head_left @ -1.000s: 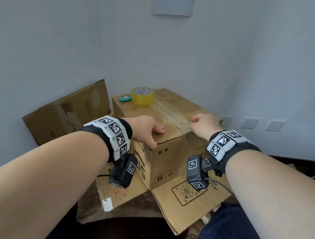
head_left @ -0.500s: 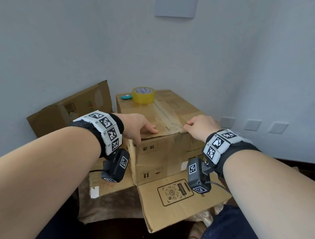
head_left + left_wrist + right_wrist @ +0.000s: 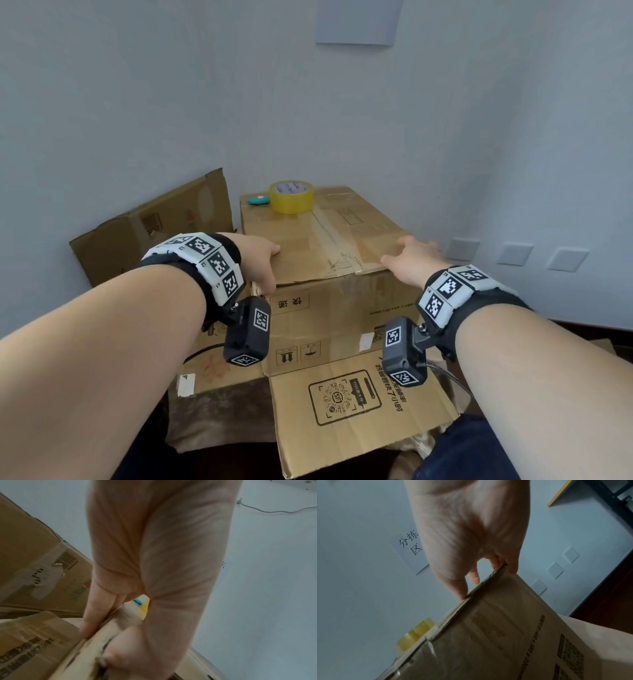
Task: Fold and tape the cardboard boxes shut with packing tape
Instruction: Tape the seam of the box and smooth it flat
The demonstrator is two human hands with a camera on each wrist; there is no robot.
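Note:
A brown cardboard box (image 3: 335, 308) stands in front of me, its top flaps folded down with old clear tape along the seam. My left hand (image 3: 262, 260) grips the near left top corner, fingers on the top and thumb down on the front face; in the left wrist view the left hand (image 3: 154, 561) straddles the box (image 3: 51, 649) edge. My right hand (image 3: 412, 255) rests on the near right corner of the top with its fingers spread. Its fingertips (image 3: 462, 592) touch the box (image 3: 488, 642) rim. A yellow tape roll (image 3: 291, 198) sits on the far end of the top.
A small teal disc (image 3: 258, 200) lies beside the roll. A second cardboard box (image 3: 154, 233) leans at the left against the wall. A lower flap (image 3: 352, 411) of the main box lies spread toward me over a brown cloth (image 3: 222, 411). Wall sockets (image 3: 513, 253) are at the right.
The box has turned so its front face squares up to me. My left hand has slid out to the left corner; the right hand stays at the right corner.

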